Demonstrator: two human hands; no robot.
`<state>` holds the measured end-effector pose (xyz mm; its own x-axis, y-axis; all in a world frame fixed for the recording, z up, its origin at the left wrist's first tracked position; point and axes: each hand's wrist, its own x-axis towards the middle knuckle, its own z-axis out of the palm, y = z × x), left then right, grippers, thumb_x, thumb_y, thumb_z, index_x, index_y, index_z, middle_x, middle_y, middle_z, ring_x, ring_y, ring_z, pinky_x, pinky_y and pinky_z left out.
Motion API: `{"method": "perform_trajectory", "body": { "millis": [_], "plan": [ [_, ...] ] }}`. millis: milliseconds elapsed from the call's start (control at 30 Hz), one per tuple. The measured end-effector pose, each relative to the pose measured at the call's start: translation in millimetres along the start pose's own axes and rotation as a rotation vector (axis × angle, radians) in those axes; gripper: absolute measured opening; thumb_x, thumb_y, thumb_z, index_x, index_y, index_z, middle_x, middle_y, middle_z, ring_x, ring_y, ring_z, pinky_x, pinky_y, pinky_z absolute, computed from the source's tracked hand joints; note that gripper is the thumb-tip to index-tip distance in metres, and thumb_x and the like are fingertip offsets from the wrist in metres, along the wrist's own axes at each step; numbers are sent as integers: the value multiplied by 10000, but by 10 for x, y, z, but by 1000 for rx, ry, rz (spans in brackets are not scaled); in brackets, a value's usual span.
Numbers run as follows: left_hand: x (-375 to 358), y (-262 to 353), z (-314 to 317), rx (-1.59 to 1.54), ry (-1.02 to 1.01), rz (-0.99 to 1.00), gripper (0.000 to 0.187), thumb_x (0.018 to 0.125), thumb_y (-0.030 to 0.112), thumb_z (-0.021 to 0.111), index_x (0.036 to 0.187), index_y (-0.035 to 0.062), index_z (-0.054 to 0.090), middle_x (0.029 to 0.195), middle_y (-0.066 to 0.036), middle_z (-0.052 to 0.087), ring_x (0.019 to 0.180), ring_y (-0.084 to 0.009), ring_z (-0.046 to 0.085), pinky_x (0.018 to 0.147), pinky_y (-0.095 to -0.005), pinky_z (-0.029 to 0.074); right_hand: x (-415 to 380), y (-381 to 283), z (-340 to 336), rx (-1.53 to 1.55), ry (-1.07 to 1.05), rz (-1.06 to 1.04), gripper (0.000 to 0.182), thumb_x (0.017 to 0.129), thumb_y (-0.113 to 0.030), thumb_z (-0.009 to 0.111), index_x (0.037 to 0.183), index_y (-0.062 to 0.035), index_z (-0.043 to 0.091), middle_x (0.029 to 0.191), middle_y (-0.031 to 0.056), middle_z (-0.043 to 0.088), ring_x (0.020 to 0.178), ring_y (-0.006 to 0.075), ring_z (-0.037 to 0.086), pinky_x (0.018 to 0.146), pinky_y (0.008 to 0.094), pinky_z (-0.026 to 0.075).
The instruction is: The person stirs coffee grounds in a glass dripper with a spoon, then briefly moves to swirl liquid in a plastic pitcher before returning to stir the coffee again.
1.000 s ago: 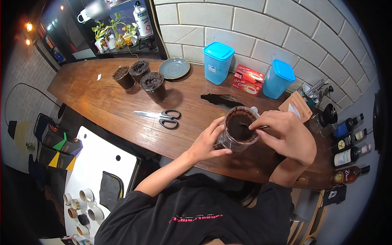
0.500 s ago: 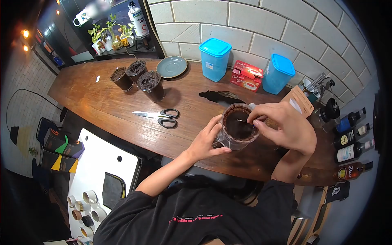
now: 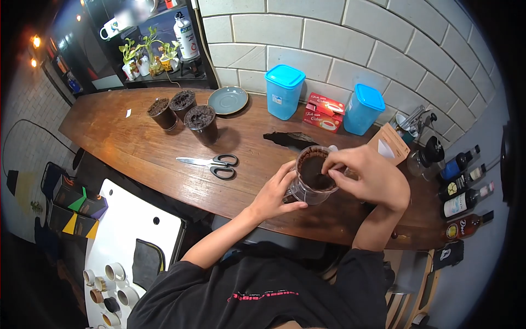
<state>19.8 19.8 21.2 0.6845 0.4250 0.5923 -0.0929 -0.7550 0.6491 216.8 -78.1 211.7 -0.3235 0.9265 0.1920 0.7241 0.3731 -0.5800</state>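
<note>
My left hand (image 3: 276,189) is wrapped round the side of a clear glass jug (image 3: 308,193), which stands over the wooden counter. Inside the jug is a dark brown liquid (image 3: 313,172), with dark grains stuck round its inner wall. Over the rim, my right hand (image 3: 367,175) is closed in a pinch, fingertips inside the opening. It grips a thin shiny utensil, mostly hidden by the fingers now. To the left lie scissors (image 3: 216,164) with black handles. Beyond the jug is a dark, flat, torn-looking piece (image 3: 287,140).
Clear cups of dark crumbly stuff (image 3: 201,125) stand at the back left beside a grey saucer (image 3: 228,101). Blue-lidded containers (image 3: 284,93) and red tea boxes (image 3: 324,112) line the tiled wall. Several bottles (image 3: 460,204) and a glass jar (image 3: 424,159) stand right.
The whole view has shifted slightly. My right fingertips have moved within the jug's opening, and the shiny utensil that showed there is now covered. My left hand keeps its hold.
</note>
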Motion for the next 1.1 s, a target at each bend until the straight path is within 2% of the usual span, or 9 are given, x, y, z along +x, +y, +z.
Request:
{"method": "perform_trajectory", "body": {
  "millis": [433,500,600,733,900,1033,1100],
  "plan": [
    [-20,-11,15,17,-15,-25,795,766,430,820,1340,12,463,1448,-244,393,1295,-445,482,1049,-488,448,-117,-32,-62,-30,-6,-46,129,852,-40,624,972,5,640,861,172,671,792,368,653,698,406,518],
    [-24,-27,20,33,-13,-23,803,764,433,822,1343,10,461,1451,-245,391,1296,-446,481,1050,-488,446,-121,-78,-80,-20,96,-76,126,852,-28,626,972,6,640,900,168,668,823,374,650,716,413,516],
    [-31,-15,18,23,-11,-36,814,760,440,822,1343,3,459,1452,-248,390,1296,-448,480,1054,-488,442,-115,-65,-73,-40,119,-89,123,851,-22,628,969,11,638,917,166,663,821,380,645,712,420,513],
    [-25,8,14,10,-4,-41,815,761,443,820,1340,-1,457,1457,-249,385,1298,-453,475,1058,-486,437,-93,-15,-51,-68,112,-94,121,852,-21,624,968,12,637,884,170,657,812,380,642,712,419,513],
    [-33,-11,15,19,-5,-27,809,765,441,818,1337,1,454,1462,-249,379,1302,-457,470,1059,-483,437,-76,-9,-66,-13,-24,-62,111,848,-20,620,952,17,631,851,184,650,798,380,643,683,405,514],
    [-34,-9,20,12,-1,-26,805,767,442,817,1338,7,453,1464,-247,377,1304,-459,471,1058,-483,438,-63,53,-44,46,55,-100,105,847,-19,623,944,22,628,853,187,652,783,374,649,671,399,512],
    [-32,-6,16,5,0,-31,804,767,443,816,1338,9,453,1465,-247,376,1305,-460,471,1058,-483,438,-63,63,-54,-9,49,-51,104,850,-16,630,945,27,627,849,186,654,775,366,658,679,397,518]
  ]
}}
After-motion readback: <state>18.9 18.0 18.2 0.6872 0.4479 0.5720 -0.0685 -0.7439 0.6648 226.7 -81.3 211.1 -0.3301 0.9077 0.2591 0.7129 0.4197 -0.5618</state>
